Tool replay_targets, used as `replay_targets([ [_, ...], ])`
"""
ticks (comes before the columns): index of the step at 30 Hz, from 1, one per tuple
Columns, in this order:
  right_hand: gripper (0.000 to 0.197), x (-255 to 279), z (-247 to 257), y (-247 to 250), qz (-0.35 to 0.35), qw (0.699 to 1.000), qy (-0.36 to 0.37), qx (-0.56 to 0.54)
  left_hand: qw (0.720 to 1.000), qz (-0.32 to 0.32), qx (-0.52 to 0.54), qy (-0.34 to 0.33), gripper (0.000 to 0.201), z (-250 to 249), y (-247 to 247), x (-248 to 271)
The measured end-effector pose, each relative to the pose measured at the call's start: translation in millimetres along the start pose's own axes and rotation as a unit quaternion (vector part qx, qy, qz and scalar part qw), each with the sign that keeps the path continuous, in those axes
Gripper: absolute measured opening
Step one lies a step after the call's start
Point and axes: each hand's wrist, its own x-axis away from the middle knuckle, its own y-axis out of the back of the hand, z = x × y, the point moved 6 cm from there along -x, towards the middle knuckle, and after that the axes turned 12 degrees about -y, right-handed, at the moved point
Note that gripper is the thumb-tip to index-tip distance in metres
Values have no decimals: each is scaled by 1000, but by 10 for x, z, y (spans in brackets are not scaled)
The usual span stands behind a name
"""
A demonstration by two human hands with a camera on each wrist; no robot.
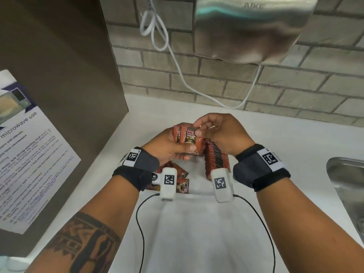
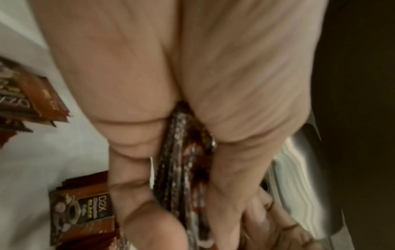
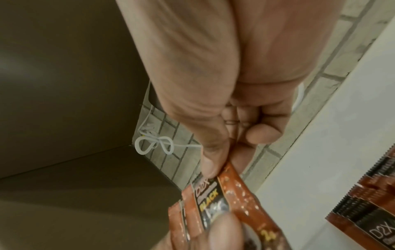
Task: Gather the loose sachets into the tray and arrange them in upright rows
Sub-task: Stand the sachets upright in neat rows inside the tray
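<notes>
- Sachets are the matter at hand, but the biggest thing in the head view is the brown cabinet side [image 1: 59, 75] at nine to eleven o'clock, with a printed microwave notice [image 1: 29, 154] stuck on it.
- Next in size, the steel hand dryer [image 1: 252, 26] hangs on the grey brick wall [image 1: 295, 85] at one o'clock, its white cord [image 1: 177, 62] looping down toward the white counter [image 1: 285, 154].
- At three o'clock, a steel sink [image 1: 346, 184] shows only its edge.
- At the centre, a white tray [image 1: 197, 186] sits on the counter; its walls are hard to tell from the counter.
- Just right of centre, an upright row of sachets [image 1: 216, 156] stands packed edge to edge, running from twelve toward six o'clock under the right wrist.
- Around seven o'clock from that row, loose sachets [image 1: 182, 184] lie flat, partly hidden by the left wrist camera.
- Above them, the left hand [image 1: 167, 148] grips a small held stack of sachets [image 1: 189, 140], thumb across the front and fingers behind.
- At one o'clock from that stack, the right hand [image 1: 222, 133] pinches the top corner of the front sachet between thumb and forefinger, the other fingers curled in.
</notes>
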Motion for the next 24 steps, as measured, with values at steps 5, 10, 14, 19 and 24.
replay_targets([
  [5,12,-11,27,13,13,1000,-15,16,997,3,-69,-36,53,-27,78,-48],
  [10,4,-34,42,57,-24,993,7,113,987,-12,-146,-62,53,-79,89,-97],
  [14,3,-32,51,95,-30,988,21,150,984,-35,-168,-50,51,-24,123,-109],
  [19,10,-184,-101,141,-50,976,-11,210,953,-97,-285,28,49,104,362,29],
  [24,19,-406,-376,28,-25,969,-63,237,918,-56,-374,120,18,296,489,71],
])
